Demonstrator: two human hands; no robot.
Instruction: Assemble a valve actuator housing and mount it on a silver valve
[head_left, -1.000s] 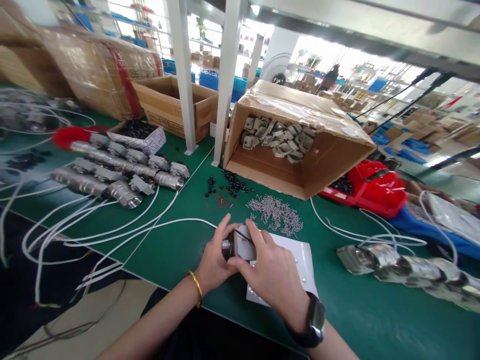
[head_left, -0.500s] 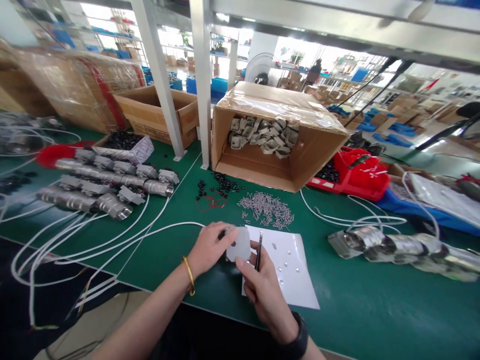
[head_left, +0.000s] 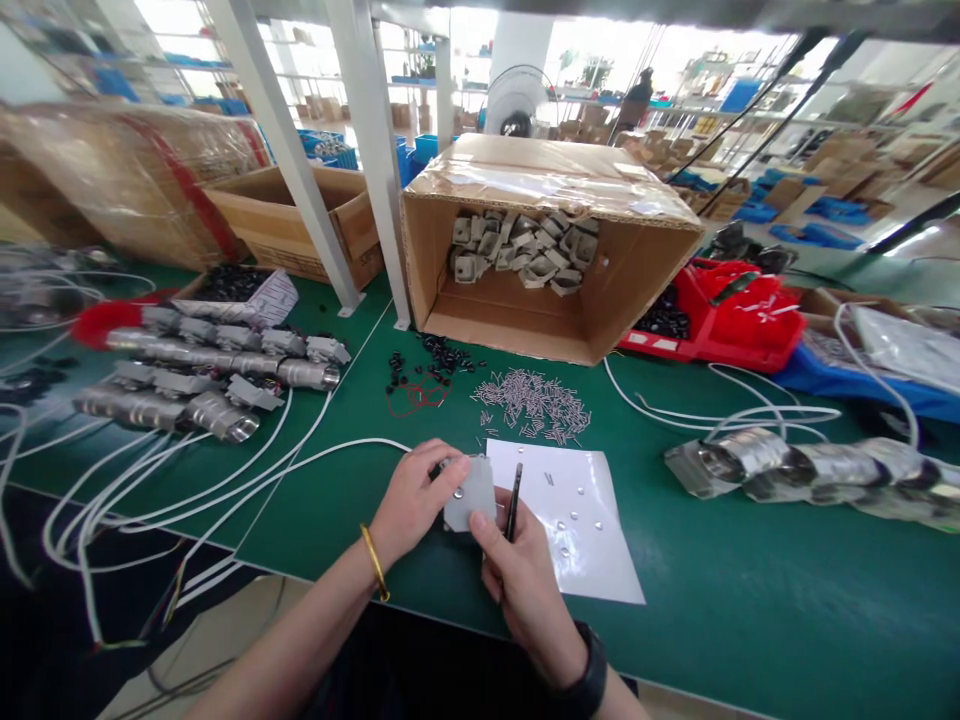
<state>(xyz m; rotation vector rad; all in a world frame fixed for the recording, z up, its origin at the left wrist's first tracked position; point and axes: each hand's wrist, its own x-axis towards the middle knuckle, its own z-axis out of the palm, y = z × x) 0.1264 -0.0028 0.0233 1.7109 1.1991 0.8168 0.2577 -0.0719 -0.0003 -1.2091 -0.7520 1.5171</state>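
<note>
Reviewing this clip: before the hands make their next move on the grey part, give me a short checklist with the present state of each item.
1. Left hand grips the grey part: ok, fingers wrapped over its left edge.
2. Right hand holds the tweezers: ok, tips point up beside the part.
3. Small round pieces lie on the white sheet: ok, several in view.
4. Tweezers carry a piece: cannot tell, tips too small.
5. Pile of metal pins lies behind the sheet: ok.
6. White cable keeps off the sheet: ok, it ends at the left hand.
</note>
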